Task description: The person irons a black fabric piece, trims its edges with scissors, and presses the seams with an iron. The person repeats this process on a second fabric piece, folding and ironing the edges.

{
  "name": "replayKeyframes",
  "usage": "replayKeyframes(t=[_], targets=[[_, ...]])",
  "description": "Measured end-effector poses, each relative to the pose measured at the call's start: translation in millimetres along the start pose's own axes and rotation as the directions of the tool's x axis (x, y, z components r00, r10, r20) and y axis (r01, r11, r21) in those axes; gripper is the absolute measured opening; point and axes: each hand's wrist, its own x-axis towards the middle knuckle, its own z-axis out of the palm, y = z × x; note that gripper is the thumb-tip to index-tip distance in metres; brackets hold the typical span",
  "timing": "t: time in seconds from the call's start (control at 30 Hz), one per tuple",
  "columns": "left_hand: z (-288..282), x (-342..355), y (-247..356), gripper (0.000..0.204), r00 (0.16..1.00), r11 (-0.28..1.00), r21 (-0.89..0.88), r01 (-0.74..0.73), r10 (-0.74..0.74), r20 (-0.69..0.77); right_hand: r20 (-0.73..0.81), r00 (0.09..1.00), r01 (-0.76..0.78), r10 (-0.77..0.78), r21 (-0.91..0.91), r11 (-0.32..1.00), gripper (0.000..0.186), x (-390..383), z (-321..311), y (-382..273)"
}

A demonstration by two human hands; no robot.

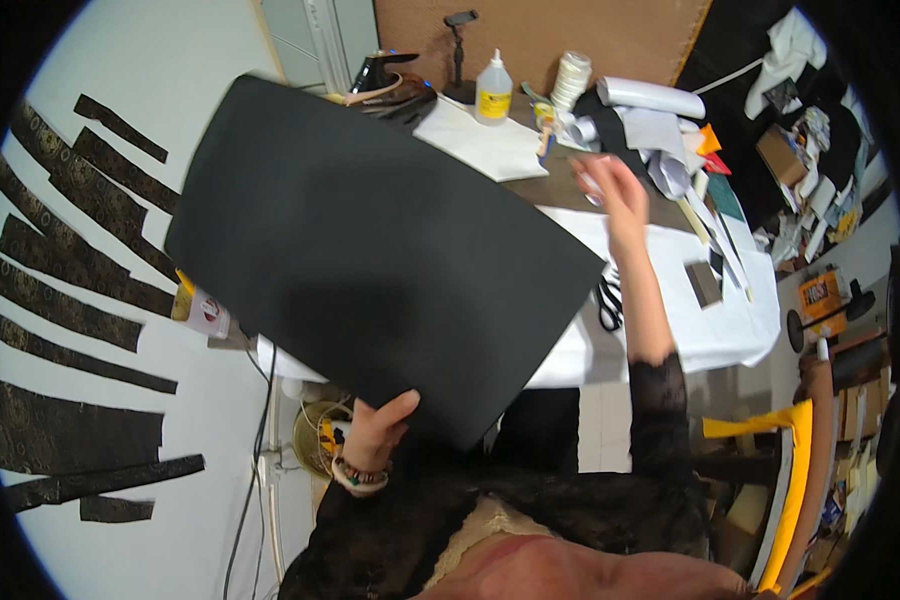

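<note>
A large stiff black sheet (400, 240) with rounded corners at its upper left is held tilted over the table, covering much of it. My left hand (378, 432) grips its near edge, the thumb lying on the upper face and the other fingers underneath. My right hand (615, 195) is raised past the sheet's right corner, apart from it. Its fingers are slightly bent and blurred, with a gap between them; I see nothing held. Black-handled scissors (608, 306) lie on the white table covering (660, 330), beside my right forearm and partly hidden by the sheet.
Along the back stand a glue bottle (494, 90), an iron (378, 72), a phone stand (459, 50) and a cord spool (571, 82). Paper rolls (650, 97) lie at the back right, near a grey block (703, 284). Dark patterned strips (60, 310) hang at left.
</note>
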Motion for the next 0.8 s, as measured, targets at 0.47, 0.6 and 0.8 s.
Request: replayKeyframes(t=[0.47, 0.6, 0.8], targets=[[-47, 76, 40, 0.057, 0.866, 0.881, 0.314, -0.354, 0.436, -0.245, 0.773, 0.632, 0.769, -0.049, -0.619, 0.157, 0.043, 347, 301, 109], [-44, 88, 43, 0.051, 0.863, 0.875, 0.407, -0.261, 0.401, -0.308, 0.778, 0.603, 0.796, -0.176, -0.601, 0.072, 0.042, 352, 262, 85], [-54, 87, 37, 0.054, 0.876, 0.854, 0.357, -0.379, 0.456, -0.16, 0.451, 0.797, 0.604, -0.403, -0.608, 0.515, 0.047, 252, 149, -56]])
